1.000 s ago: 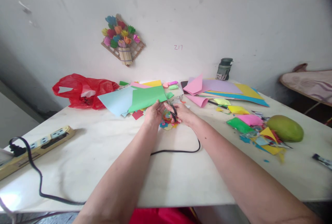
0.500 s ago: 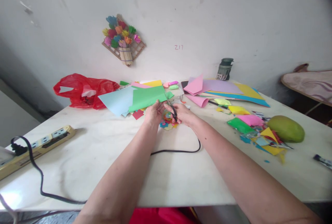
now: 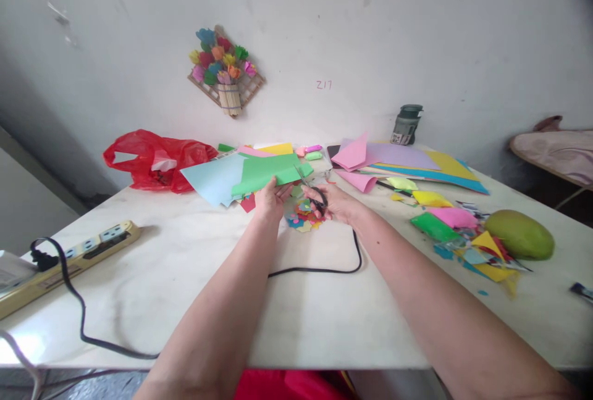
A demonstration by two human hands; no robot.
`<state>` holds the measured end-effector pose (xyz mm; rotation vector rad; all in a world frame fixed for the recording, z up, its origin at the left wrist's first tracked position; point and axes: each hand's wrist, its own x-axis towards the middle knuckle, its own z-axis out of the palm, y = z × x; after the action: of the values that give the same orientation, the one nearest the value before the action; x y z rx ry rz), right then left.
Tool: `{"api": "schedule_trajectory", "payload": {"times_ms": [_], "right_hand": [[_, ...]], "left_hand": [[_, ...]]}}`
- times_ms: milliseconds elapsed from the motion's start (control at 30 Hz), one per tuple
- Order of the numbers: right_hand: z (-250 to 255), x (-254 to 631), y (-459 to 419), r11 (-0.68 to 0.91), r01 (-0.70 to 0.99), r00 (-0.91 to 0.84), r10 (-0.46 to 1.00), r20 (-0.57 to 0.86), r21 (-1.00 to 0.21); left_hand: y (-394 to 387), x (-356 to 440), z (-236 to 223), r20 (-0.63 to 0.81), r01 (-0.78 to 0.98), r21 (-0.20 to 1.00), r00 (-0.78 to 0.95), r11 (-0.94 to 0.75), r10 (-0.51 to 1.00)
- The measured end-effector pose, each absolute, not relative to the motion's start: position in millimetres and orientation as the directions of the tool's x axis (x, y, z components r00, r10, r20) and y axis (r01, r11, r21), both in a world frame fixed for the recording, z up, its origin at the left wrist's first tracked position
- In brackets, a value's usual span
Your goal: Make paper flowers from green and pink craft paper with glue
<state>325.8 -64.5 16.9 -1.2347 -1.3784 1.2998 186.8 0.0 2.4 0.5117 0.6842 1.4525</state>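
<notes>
My left hand [image 3: 272,198] grips the near edge of a green paper sheet [image 3: 265,173], thumb on top and fingers beneath. My right hand [image 3: 332,201] is closed around the black handles of a pair of scissors [image 3: 319,200]. The scissor blades point up and left and meet the right end of the green sheet. Below both hands lies a pile of small coloured paper cutouts [image 3: 304,218]. A light blue sheet [image 3: 210,179] lies on the left, partly under the green one.
A red plastic bag [image 3: 139,162] sits at back left, and a power strip [image 3: 99,242] with a black cord lies in front. On the right are stacked coloured sheets [image 3: 405,155], clay packets [image 3: 451,217], paper scraps and a green mango-like fruit [image 3: 519,234]. A dark bottle [image 3: 406,125] stands behind.
The scissors have shifted slightly right and look more open at the handles. My left hand and the green sheet have barely moved. The whole view has swung a little left.
</notes>
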Motion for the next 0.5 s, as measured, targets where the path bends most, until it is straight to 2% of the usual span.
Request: {"api": "schedule_trajectory", "payload": {"times_ms": [233,500], "right_hand": [[23,348,-63,-0.044,0.152,-0.360,0.928,-0.096,-0.987],[31,360,-59,-0.021,0.250,-0.460,0.877,-0.137,-0.968]], "left_hand": [[6,176,0,-0.062,-0.721,0.692,0.000,0.043,0.998],[8,167,-5,0.035,-0.707,0.705,0.105,0.050,0.994]]}}
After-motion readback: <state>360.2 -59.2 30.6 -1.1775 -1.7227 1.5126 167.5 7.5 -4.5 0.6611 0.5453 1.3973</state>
